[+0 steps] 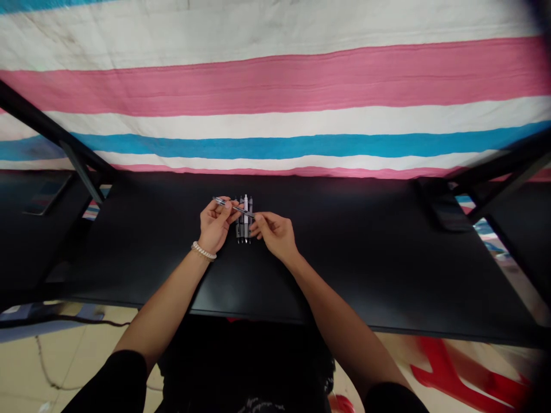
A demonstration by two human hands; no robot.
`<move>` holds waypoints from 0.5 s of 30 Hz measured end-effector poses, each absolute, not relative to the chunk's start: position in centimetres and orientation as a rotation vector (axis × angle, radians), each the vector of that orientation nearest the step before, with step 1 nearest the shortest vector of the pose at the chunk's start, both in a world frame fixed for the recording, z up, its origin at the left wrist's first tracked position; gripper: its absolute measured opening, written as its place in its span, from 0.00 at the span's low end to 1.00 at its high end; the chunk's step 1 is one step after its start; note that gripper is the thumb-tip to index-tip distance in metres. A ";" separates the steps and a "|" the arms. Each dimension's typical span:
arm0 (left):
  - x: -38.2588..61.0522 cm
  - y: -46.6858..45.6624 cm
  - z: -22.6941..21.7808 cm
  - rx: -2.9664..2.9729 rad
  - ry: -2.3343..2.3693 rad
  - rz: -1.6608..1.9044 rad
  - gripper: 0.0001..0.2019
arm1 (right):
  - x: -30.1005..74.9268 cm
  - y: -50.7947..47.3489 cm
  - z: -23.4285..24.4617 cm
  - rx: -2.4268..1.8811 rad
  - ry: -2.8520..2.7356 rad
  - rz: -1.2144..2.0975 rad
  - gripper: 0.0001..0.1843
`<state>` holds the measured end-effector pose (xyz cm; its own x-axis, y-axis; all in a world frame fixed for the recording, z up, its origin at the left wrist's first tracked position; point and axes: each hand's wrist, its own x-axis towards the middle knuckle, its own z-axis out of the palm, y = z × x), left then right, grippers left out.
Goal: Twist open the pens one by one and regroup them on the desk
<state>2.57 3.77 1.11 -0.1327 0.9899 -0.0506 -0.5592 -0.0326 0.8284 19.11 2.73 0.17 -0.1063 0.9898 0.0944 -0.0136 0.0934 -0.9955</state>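
A slim pen (237, 209) with a clear barrel is held slantwise between my two hands, just above the table. My left hand (217, 221) pinches it near its upper left end, a pale beaded band round the wrist. The fingers of my right hand (275, 230) close on its lower right end. Under it several more pens lie side by side in a row, a white one (246, 232) among darker ones. My hands and the held pen cover part of that row.
The black tabletop (365, 246) spreads to both sides. Dark metal struts (80, 166) rise at left and right. A striped cloth (275, 86) hangs along the back edge. A dark flat object (443, 203) lies at the right end. Red plastic stool parts (447, 367) show below.
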 end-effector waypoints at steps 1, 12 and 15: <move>2.6 3.8 1.1 0.683 0.861 1.529 0.15 | 19.1 2.7 0.1 -1.077 -1.326 1.202 0.22; 2.6 3.6 1.3 0.707 0.874 1.469 0.16 | 19.3 2.6 0.2 -1.042 -1.392 1.308 0.23; 2.3 3.8 2.0 0.661 0.824 1.444 0.15 | 19.5 2.6 0.5 -1.033 -1.495 1.240 0.20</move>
<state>2.34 3.82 1.98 -0.0505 0.9949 -0.0872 -0.5808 0.0418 0.8130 19.50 2.61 0.53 -0.2382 0.9626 0.1293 0.0515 0.1454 -0.9880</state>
